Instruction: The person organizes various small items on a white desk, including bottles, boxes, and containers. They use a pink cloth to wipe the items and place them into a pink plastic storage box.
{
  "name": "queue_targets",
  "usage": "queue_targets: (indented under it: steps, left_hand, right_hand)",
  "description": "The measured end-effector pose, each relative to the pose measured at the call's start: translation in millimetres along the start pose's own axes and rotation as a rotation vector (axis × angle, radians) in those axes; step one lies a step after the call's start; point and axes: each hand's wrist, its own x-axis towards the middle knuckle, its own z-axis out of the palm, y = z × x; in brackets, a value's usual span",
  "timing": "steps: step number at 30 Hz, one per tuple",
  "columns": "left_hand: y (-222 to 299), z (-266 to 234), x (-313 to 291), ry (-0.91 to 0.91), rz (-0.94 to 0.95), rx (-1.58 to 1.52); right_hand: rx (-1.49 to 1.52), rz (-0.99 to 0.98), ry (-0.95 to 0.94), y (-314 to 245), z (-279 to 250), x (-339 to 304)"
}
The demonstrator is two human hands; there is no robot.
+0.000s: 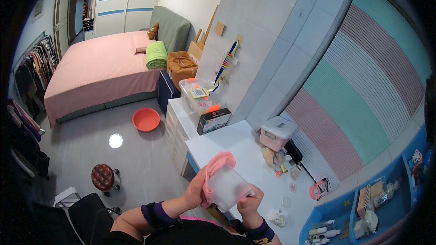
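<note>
While my right hand (250, 201) grips translucent container (228, 188) by right-hand corner, my left hand (195, 191) clasps pink cloth (220, 159) against its left side. Container held tilted in front of me, by near edge of white table (254, 168). Step in hand: wiping, I judge. Next move calls for steady right grip, cloth slid along container wall.

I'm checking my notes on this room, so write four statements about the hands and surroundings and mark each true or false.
1. The left hand holds a pink cloth against a frosted plastic container. True.
2. The right hand touches nothing. False: it grips the container's edge.
3. A red plastic basin stands on the tiled floor. True.
4. The round stool has a white seat. False: its seat is dark reddish-brown.
</note>
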Motion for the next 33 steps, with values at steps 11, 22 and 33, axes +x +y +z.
queue_targets:
  steps: [11,22,33]
  left_hand:
    - [31.7,3.3,22.8,-0.187,0.246,0.467]
    - [-4.5,12.8,12.8,-0.175,0.018,0.103]
    - [-23.0,-37.4,-10.5,-0.049,-0.012,0.281]
  right_hand:
    - [0.114,-0.089,0.012,9.5,-3.9,-2.5]
    - [0.363,0.032,0.023,-3.1,-8.7,-11.2]
    - [0.249,0.074,-0.507,7.8,-47.8,-0.6]
